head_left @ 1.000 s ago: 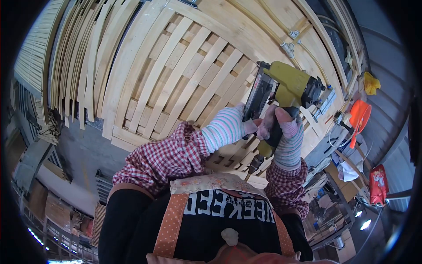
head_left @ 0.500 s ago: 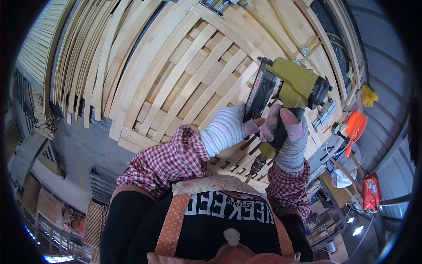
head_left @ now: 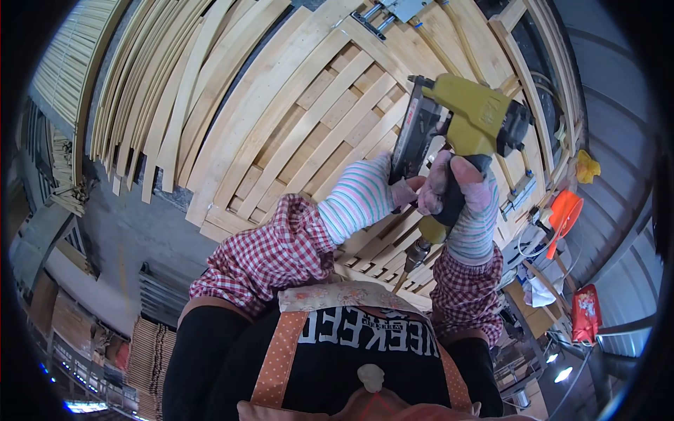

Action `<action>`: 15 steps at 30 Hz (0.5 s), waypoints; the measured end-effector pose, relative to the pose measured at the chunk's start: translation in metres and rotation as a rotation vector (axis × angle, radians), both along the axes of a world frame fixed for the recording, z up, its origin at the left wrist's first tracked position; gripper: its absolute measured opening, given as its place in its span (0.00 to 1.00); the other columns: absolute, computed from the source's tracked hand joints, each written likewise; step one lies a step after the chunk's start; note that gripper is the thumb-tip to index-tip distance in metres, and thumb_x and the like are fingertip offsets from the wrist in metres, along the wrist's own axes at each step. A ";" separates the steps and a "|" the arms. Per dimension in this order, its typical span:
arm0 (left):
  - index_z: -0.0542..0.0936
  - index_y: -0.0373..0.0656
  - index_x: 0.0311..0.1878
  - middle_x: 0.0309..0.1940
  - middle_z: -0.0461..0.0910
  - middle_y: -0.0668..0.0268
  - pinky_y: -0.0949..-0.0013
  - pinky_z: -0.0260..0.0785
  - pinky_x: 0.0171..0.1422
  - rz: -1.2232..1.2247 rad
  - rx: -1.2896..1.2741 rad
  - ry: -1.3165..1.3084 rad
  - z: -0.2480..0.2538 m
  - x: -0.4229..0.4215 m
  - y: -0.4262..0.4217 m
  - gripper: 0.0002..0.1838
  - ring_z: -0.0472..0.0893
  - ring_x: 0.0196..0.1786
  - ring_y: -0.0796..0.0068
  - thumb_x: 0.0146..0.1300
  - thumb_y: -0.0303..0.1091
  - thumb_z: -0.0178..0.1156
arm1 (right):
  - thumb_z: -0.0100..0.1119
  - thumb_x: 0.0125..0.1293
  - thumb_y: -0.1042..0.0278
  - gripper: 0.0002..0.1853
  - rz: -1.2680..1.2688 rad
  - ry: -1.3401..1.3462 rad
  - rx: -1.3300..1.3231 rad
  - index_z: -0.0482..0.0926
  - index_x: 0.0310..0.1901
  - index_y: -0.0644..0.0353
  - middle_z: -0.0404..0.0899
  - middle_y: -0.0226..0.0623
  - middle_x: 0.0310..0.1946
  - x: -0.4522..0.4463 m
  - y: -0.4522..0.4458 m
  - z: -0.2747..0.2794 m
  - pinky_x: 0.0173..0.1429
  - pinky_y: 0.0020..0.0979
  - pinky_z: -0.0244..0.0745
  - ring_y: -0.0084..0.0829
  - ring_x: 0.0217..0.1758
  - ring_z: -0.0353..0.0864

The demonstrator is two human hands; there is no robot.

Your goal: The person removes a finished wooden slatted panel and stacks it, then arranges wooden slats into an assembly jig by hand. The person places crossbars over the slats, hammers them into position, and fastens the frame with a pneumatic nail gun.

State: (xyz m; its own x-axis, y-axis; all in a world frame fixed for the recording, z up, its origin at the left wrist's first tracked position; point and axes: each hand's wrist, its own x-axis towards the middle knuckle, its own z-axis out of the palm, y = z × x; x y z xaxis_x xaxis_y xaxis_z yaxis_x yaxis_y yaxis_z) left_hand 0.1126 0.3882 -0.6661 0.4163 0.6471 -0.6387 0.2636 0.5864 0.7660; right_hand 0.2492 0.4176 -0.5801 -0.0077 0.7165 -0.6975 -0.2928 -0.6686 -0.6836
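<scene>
A yellow-green nail gun (head_left: 477,105) with a black magazine (head_left: 415,130) is held above a slatted wooden panel (head_left: 316,133). My right hand (head_left: 460,193) is wrapped round its black grip, the fingers curled. My left hand (head_left: 372,191) closes on the lower end of the magazine, its thumb and fingertips close to my right hand. Both hands wear striped fingerless gloves. A hose fitting (head_left: 417,254) hangs below the grip, pointing towards my apron.
Long wooden strips (head_left: 165,91) are stacked at the left. Metal clamp parts (head_left: 382,15) sit at the panel's top edge. Yellow hoses (head_left: 467,42) run along the wood. At the right are an orange funnel-like object (head_left: 564,214) and a red bag (head_left: 585,313).
The panel and surroundings have shifted rightwards in view, and more of the metal clamp shows at the top. The nail gun has risen slightly, still in both hands.
</scene>
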 end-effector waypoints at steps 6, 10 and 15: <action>0.76 0.37 0.43 0.26 0.79 0.64 0.69 0.69 0.33 0.092 0.049 -0.099 -0.019 -0.005 -0.006 0.21 0.75 0.27 0.72 0.56 0.45 0.66 | 0.51 0.63 0.66 0.12 0.033 -0.039 -0.020 0.71 0.40 0.68 0.68 0.37 0.19 -0.014 0.004 -0.009 0.16 0.26 0.65 0.26 0.12 0.65; 0.76 0.38 0.45 0.27 0.79 0.65 0.69 0.68 0.33 0.151 0.048 -0.178 -0.015 -0.008 -0.003 0.20 0.75 0.27 0.73 0.57 0.44 0.64 | 0.51 0.63 0.66 0.12 0.052 -0.025 -0.008 0.71 0.40 0.68 0.68 0.37 0.19 -0.013 0.007 -0.008 0.16 0.26 0.65 0.26 0.13 0.65; 0.76 0.39 0.47 0.28 0.80 0.65 0.69 0.68 0.33 0.135 0.099 -0.143 -0.011 -0.026 0.011 0.20 0.75 0.27 0.73 0.57 0.43 0.63 | 0.51 0.64 0.66 0.11 0.069 -0.060 0.011 0.71 0.37 0.68 0.68 0.37 0.19 -0.033 0.023 -0.003 0.15 0.27 0.65 0.26 0.13 0.64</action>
State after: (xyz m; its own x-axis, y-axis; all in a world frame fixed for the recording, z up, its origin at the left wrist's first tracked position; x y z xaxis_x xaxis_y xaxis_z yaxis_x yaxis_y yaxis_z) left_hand 0.0862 0.3993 -0.6769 0.4033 0.7597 -0.5100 0.0721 0.5293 0.8454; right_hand 0.2164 0.4403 -0.5826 -0.0158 0.7232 -0.6905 -0.2047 -0.6783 -0.7057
